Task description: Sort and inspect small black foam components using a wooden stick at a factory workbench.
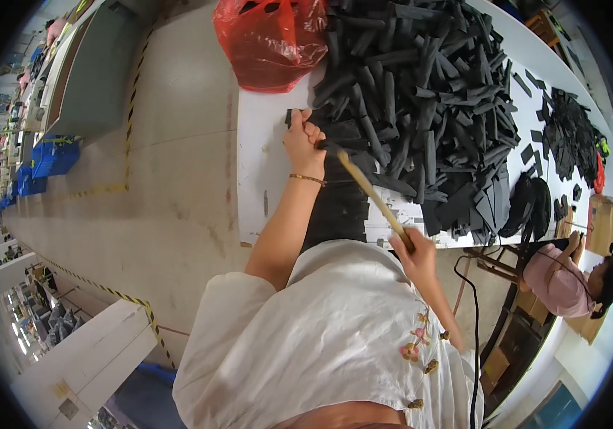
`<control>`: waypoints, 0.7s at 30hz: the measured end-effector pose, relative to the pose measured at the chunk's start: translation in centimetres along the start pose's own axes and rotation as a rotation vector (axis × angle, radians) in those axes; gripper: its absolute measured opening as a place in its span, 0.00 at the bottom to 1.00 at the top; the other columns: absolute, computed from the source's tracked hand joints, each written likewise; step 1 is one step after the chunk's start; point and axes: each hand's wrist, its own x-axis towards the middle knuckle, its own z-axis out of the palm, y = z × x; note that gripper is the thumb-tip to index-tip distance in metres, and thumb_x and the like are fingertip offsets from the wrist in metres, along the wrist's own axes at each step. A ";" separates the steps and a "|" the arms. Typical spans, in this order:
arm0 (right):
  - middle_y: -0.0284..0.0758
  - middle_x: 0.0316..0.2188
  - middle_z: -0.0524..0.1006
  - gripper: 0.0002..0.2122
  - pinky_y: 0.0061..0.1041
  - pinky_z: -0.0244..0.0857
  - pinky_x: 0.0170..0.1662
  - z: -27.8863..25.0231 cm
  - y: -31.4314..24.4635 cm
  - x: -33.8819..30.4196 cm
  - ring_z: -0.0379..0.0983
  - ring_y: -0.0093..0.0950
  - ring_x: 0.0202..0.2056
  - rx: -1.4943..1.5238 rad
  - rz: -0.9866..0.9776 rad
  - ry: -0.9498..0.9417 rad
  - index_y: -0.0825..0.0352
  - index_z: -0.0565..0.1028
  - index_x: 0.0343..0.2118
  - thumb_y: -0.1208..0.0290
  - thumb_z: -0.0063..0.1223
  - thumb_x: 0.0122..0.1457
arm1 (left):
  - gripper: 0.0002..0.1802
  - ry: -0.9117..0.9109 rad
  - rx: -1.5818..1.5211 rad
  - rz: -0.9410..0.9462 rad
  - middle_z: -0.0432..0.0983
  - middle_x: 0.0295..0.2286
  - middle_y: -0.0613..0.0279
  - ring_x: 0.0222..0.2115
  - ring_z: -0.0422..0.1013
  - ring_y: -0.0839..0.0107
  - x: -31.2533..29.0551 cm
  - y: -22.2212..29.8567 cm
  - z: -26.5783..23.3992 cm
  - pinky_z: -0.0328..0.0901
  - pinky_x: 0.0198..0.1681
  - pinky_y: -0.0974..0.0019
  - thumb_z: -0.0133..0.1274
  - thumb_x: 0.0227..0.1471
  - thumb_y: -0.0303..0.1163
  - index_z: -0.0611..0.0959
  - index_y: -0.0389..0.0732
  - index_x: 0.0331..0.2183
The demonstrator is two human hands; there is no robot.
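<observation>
My left hand (302, 143) is closed at the left end of a row of flat black strips (336, 211) on the white table. The corner of a black strip (289, 116) shows beside its fingers; what lies under them is hidden. In my right hand (419, 256), near the table's front edge, is a brush (374, 196) with a long wooden handle. It slants up and left, and its dark tip reaches close to my left hand. The row of strips runs down toward my white shirt.
A large heap of rolled black pieces (428, 93) covers the table's middle. Beside it sits a red plastic bag (272, 46). More black pieces (570, 136) lie farther right. A person in pink (560, 279) sits at the right. A black cable (475, 322) hangs near my right arm.
</observation>
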 end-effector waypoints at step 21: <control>0.18 0.15 0.59 0.11 0.16 0.43 0.20 3.1 -0.9 13.2 0.50 0.10 0.19 0.601 0.118 0.169 0.67 0.71 0.24 0.68 0.57 0.59 | 0.19 -0.504 0.907 0.054 0.71 0.20 0.68 0.22 0.67 0.79 -6.5 -4.3 2.1 0.61 0.27 0.74 0.49 0.58 0.42 0.81 0.34 0.34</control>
